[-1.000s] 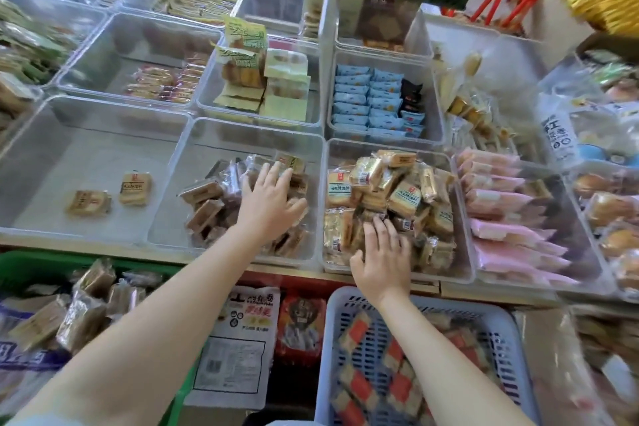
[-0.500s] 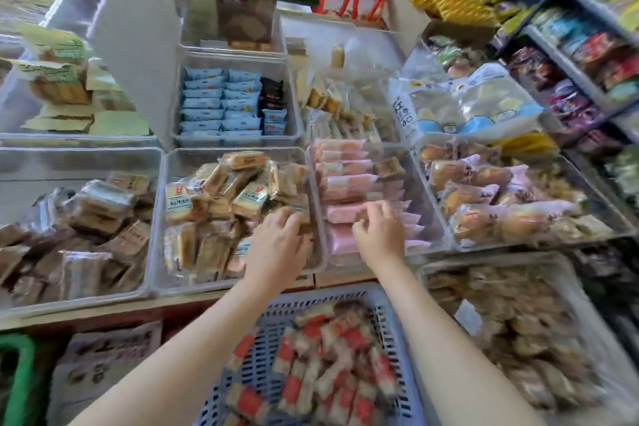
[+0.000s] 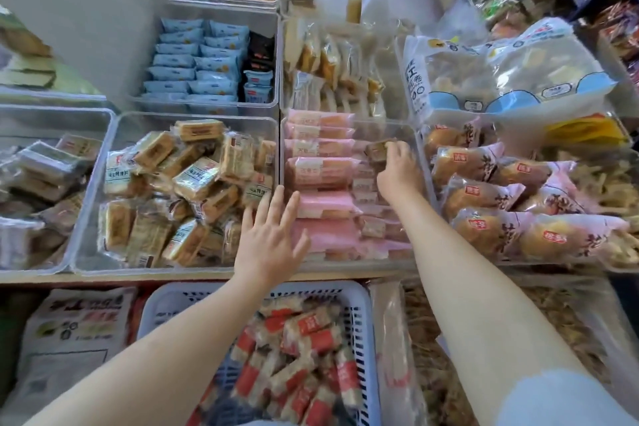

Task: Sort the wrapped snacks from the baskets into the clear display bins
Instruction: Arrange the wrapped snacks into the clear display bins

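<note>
In the middle of the frame the right hand (image 3: 397,173) reaches into the clear plastic bin of pink-wrapped cakes (image 3: 423,162), its fingertips pinched on a small brown wrapped snack (image 3: 378,150) that sits at the bin's right side, beside the stacked pink packets (image 3: 321,169). Whether the snack is being set down or lifted out cannot be told, though it differs from the pink packets around it, so this looks like the sorting step itself: a stray piece handled in a bin. The left hand (image 3: 273,239) is open and empty, fingers spread, hovering over the wall between the pink bin and the clear bin of tan square biscuit packs (image 3: 119,135) at centre left. At the bottom centre the pale blue slotted plastic basket (image 3: 361,315) holds many red-and-white wrapped snacks (image 3: 301,353), none yet in hand. The next move probably calls for settling the brown piece with its own kind, then bringing the free left hand down to the basket for a fresh handful.
</note>
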The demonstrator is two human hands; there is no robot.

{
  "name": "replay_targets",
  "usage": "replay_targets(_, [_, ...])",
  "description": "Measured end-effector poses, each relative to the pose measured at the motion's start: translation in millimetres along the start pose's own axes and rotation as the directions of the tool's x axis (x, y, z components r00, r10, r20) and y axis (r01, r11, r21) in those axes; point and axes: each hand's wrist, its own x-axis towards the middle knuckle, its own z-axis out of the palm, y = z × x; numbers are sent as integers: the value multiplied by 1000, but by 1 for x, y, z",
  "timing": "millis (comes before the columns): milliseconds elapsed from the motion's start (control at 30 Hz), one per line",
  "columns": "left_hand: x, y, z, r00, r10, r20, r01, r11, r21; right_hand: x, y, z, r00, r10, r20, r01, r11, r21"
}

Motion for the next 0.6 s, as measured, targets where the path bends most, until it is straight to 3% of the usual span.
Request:
replay_targets(167, [0,3,-3,1000,-18,16,17,999,51,33,-2,14,993,-98,73,109,978,-177])
replay_targets(300, [1,4,-2,999,-30,16,28,997,68,39,1,17,998,-43,37,50,975,-214])
replay_targets(467, [1,5,-4,999,-35,22,34,997,63,15,2,8,998,18,-54,-21,998,-60])
replay_targets(600, [1,4,-3,1000,-19,13,19,998,66,-38,2,-8,953,181,-243,-124,965,232])
